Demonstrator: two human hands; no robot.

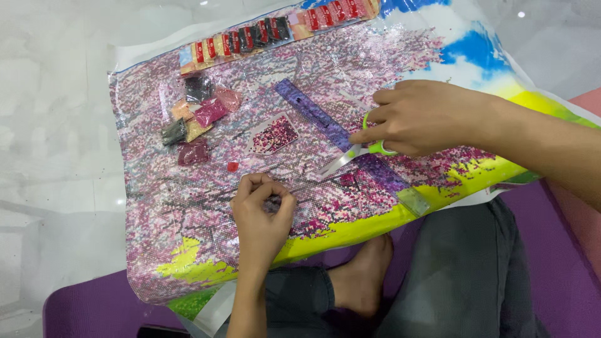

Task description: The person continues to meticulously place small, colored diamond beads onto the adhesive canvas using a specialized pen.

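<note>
The canvas (188, 206) lies on the floor (56, 125), over the person's lap. On it, the bags (197, 116) lie far left, the tray (273, 134) to their right, and the ruler (325, 122) right of the tray. The right hand (426, 116) holds scissors (354, 153) on the ruler. The left hand (260, 216) rests nearer, before the tray. A packet strip (250, 36) lies along the far edge.

The scissors (358, 152) have green handles and pale metal blades. They lie low over the diamond-painting canvas (188, 206), blades closed or nearly so, tips pointing toward the canvas's near-left part. The handles sit right of the canvas centre, beside a purple ruler (332, 125). The canvas is pink-speckled, glossy, with yellow-green along its near edge, lying flat.
</note>
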